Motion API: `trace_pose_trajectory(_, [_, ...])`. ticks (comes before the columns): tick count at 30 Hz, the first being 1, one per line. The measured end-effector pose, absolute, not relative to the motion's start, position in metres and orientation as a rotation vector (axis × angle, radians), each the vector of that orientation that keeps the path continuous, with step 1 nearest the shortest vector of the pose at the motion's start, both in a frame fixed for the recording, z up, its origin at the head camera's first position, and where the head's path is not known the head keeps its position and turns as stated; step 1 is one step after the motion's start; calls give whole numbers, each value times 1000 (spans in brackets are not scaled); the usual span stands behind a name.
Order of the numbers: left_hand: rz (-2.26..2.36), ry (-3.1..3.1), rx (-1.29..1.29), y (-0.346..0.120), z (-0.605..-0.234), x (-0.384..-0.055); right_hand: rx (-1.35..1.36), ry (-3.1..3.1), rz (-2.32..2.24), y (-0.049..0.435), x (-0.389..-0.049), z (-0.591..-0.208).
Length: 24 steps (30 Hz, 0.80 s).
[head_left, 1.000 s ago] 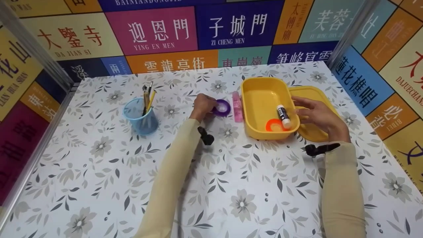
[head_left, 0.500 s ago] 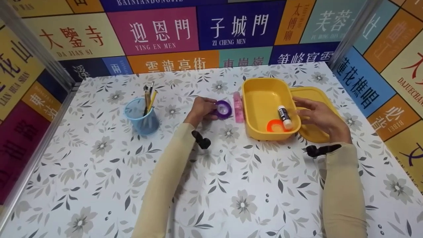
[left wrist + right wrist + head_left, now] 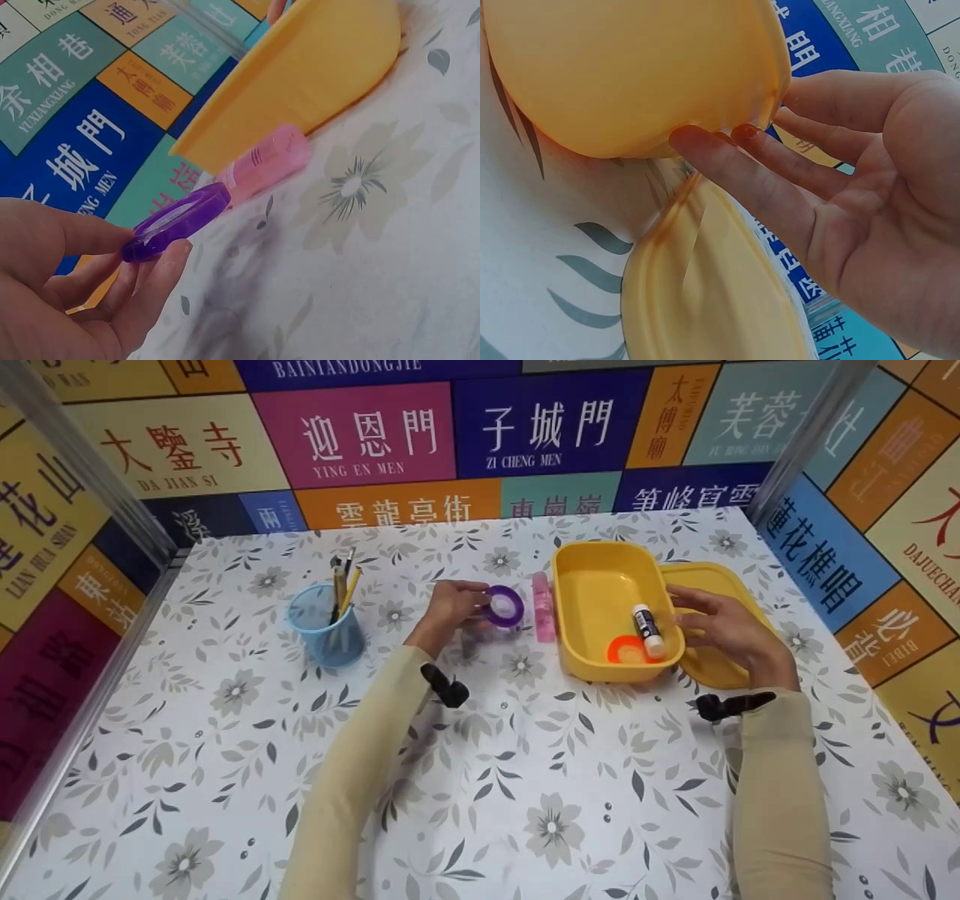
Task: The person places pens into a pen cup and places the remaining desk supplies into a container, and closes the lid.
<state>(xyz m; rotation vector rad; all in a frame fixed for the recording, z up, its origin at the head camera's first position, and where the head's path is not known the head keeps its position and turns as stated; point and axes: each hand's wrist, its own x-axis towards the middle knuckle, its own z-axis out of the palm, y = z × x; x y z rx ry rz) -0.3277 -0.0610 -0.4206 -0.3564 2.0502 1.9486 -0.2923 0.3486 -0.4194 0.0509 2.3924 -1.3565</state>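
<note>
My left hand (image 3: 448, 606) pinches a purple ring (image 3: 504, 622), which looks like a roll of tape, between thumb and fingers. In the left wrist view the purple ring (image 3: 187, 223) appears lifted and tilted above the tabletop. A pink translucent stick-shaped piece (image 3: 543, 615) lies just right of it, along the yellow box (image 3: 600, 674). My right hand (image 3: 724, 626) touches the box's right side with extended fingertips; in the right wrist view these fingers (image 3: 757, 176) lie against its wall. Inside the box are a glue stick (image 3: 647, 628) and an orange ring (image 3: 618, 651).
The yellow lid (image 3: 720, 583) lies flat to the right of the box, partly under my right hand. On the left stands a blue mesh cup (image 3: 330, 641) holding a pencil and brushes. Printed panels (image 3: 382, 502) border the flower-patterned tabletop (image 3: 480, 780) at back and sides.
The purple ring has come up off the tabletop in my left hand, and the left forearm has shifted slightly left. My right hand stays at the box.
</note>
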Motion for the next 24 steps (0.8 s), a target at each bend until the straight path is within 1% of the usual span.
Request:
trace_pose_trajectory(3, [1971,2029,-354,-58,-414,-324,10,2395,-1372,349,-293,-421])
trace_pose_trajectory(14, [1942,2065,-263,-32,-390,-305,40,2379,-1368,351,-293,-422])
trace_pose_trajectory(24, [1867,2046,-187,-6,-386,-299,44,2386,-1358,351,-294,-422])
